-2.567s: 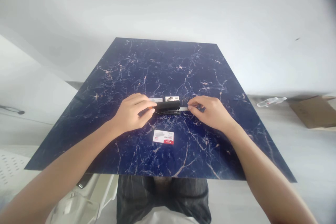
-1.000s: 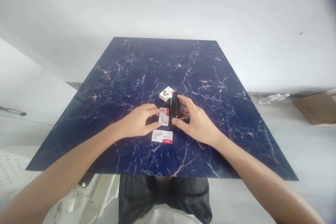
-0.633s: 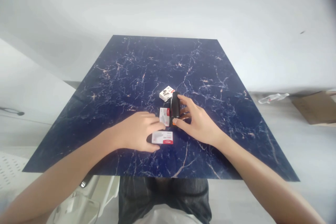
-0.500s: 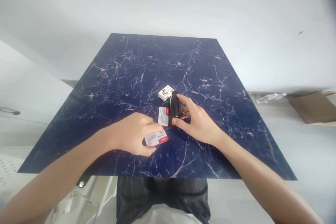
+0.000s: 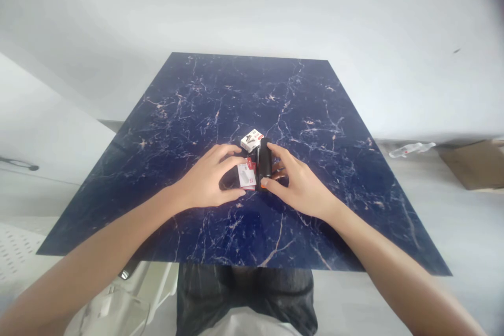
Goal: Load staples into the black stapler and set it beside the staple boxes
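My left hand (image 5: 214,176) is curved round a small white-and-red card box (image 5: 247,175), its thumb at the near edge and its index finger at the far edge. That box lies over a similar flat box, of which only a red edge shows. My right hand (image 5: 295,178) grips a black stapler-like object (image 5: 265,158) by its two ends. The thumb rests by an orange part at the near end; other fingers are partly hidden. Just beyond both hands sits another small white box (image 5: 252,140) with a dark picture on it, touching or nearly touching the black object.
All of this rests on a dark blue marble-patterned table (image 5: 236,94). A clear plastic bottle (image 5: 411,149) and a cardboard box (image 5: 474,164) are on the floor to the right. A black cable (image 5: 19,164) shows at far left.
My left hand has moved up and right, bringing its card box from in front of the other flat box onto it. My right hand stays on the black object.
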A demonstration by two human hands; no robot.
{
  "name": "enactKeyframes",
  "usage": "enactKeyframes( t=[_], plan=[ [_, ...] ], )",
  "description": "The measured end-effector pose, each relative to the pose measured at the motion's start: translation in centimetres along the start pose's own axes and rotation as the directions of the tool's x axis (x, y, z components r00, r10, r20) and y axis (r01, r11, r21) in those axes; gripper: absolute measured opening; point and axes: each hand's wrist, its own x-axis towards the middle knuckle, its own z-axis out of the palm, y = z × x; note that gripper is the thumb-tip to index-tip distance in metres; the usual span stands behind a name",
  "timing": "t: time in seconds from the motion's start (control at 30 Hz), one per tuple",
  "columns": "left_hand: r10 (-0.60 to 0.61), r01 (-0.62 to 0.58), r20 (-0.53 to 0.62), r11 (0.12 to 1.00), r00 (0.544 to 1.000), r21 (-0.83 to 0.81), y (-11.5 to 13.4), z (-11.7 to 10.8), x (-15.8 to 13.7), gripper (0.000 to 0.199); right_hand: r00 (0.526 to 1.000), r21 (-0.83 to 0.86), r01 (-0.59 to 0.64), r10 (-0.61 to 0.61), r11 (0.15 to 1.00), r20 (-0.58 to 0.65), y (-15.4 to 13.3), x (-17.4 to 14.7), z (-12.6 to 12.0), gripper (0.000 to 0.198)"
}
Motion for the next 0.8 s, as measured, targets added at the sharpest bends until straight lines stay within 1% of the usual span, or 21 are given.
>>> enactKeyframes(
  t=[0.03, 0.13, 0.2, 0.27, 0.33, 0.4, 0.5, 0.6, 0.73, 0.8],
  plan=[
    [0.004, -0.003, 0.023, 1.0, 1.0, -0.026, -0.2, 0.1, 0.1, 0.053, 1.0, 0.0, 0.003, -0.003, 1.0, 0.002, 0.0, 0.0, 0.0, 0.076],
    [0.023, -0.013, 0.062, 0.989, 0.998, -0.15, -0.3, 0.6, 0.2, 0.05, 1.0, 0.003, 0.015, -0.015, 1.0, -0.006, 0.0, 0.0, 0.0, 0.075],
    [0.002, 0.014, 0.074, 0.977, 0.997, -0.215, 0.0, 1.0, 0.3, 0.052, 1.0, 0.006, 0.017, -0.017, 1.0, -0.01, 0.0, 0.0, 0.0, 0.075],
    [-0.035, 0.056, 0.087, 0.968, 0.996, -0.246, 0.3, 1.2, 0.3, 0.052, 1.0, 0.008, 0.021, -0.02, 1.0, -0.008, 0.0, 0.0, 0.1, 0.075],
    [-0.053, 0.074, 0.088, 0.964, 0.995, -0.257, 0.5, 1.2, 0.4, 0.046, 1.0, 0.009, 0.029, -0.029, 1.0, -0.008, 0.0, 0.0, 0.1, 0.074],
    [-0.037, 0.059, 0.088, 0.963, 0.995, -0.263, 0.6, 1.1, 0.5, 0.041, 0.999, 0.009, 0.034, -0.033, 0.999, -0.01, 0.0, 0.0, 0.1, 0.073],
    [-0.027, 0.053, 0.102, 0.964, 0.994, -0.26, 0.6, 1.0, 0.5, 0.042, 1.0, 0.002, 0.026, -0.026, 1.0, -0.005, 0.0, 0.0, 0.1, 0.074],
    [-0.064, 0.089, 0.11, 0.966, 0.992, -0.244, 0.6, 0.9, 0.5, 0.044, 1.0, -0.003, 0.03, -0.03, 1.0, 0.0, -0.1, 0.0, 0.1, 0.073],
    [-0.107, 0.127, 0.096, 0.965, 0.99, -0.231, 0.6, 0.9, 0.6, 0.032, 0.999, -0.016, 0.033, -0.033, 0.999, -0.006, -0.2, 0.0, 0.1, 0.073],
    [-0.119, 0.136, 0.087, 0.964, 0.989, -0.23, 0.6, 0.8, 0.6, 0.029, 1.0, -0.027, 0.023, -0.023, 0.999, -0.005, -0.2, 0.0, 0.0, 0.072]
  ],
)
